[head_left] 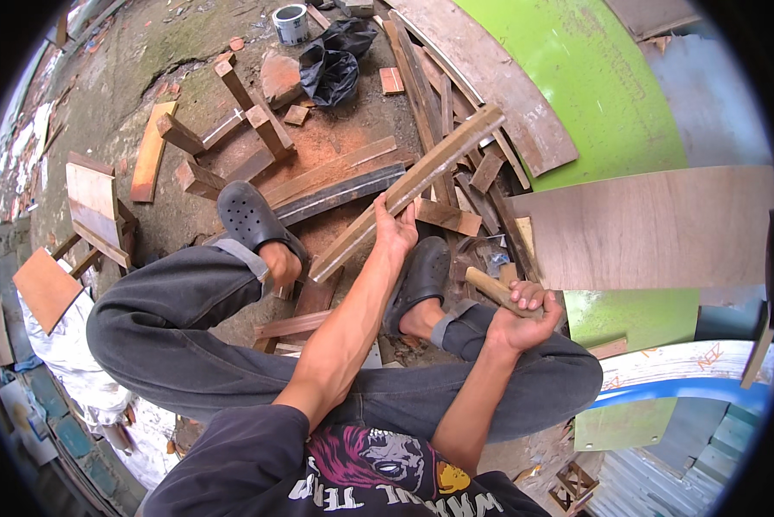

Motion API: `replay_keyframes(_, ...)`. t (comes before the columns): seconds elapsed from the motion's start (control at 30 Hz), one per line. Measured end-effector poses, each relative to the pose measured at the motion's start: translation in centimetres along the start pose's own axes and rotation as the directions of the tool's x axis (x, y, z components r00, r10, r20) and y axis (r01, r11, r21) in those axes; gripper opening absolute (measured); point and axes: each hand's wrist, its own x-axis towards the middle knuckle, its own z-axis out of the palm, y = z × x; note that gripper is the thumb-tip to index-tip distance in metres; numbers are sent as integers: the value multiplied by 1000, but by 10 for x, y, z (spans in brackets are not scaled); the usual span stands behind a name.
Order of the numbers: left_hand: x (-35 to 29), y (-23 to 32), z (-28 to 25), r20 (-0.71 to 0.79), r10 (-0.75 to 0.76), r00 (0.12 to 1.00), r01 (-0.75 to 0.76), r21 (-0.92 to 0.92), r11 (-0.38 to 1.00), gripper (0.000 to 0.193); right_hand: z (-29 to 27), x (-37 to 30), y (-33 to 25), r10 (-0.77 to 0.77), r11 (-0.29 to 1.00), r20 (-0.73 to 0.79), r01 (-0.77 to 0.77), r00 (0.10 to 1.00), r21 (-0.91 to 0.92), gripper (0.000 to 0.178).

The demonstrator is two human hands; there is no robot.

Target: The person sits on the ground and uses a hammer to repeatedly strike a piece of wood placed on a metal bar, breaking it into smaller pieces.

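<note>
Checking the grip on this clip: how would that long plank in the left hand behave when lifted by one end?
The plank looks stiff, straight sawn wood, unlikely to flop. Held by the left hand near its lower third, its long far end probably tips downward. Its rough surface likely resists slipping.

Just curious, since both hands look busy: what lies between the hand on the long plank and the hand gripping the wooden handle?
In the head view, a black clog on the person's foot lies between the left hand, on the plank, and the right hand, around the handle.

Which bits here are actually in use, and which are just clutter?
In use:
left hand gripping the long wooden strip
right hand gripping a wooden handle

Lying about:
tape roll
black bag
plywood sheet
green panel
wood offcuts
</note>
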Motion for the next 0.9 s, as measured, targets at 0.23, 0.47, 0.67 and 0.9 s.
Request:
replay_keyframes(0.23,19,11,2,21,-34,999,39,-307,951,58,-2,2,14,17,1000,79,-15,997,-25,30)
replay_keyframes(0.47,37,46,-21,-79,-104,991,92,-141,986,60,2,5,27,23,996,68,-17,997,-85,30)
replay_keyframes(0.67,28,82,-7,-237,-58,970,198,625,755,62,-4,6,39,42,994,41,-37,998,-107,30)
replay_keyframes(0.9,50,131,44,627,482,612,-428,775,-464,82,10,-1,45,80,993,119,-69,990,-100,29)
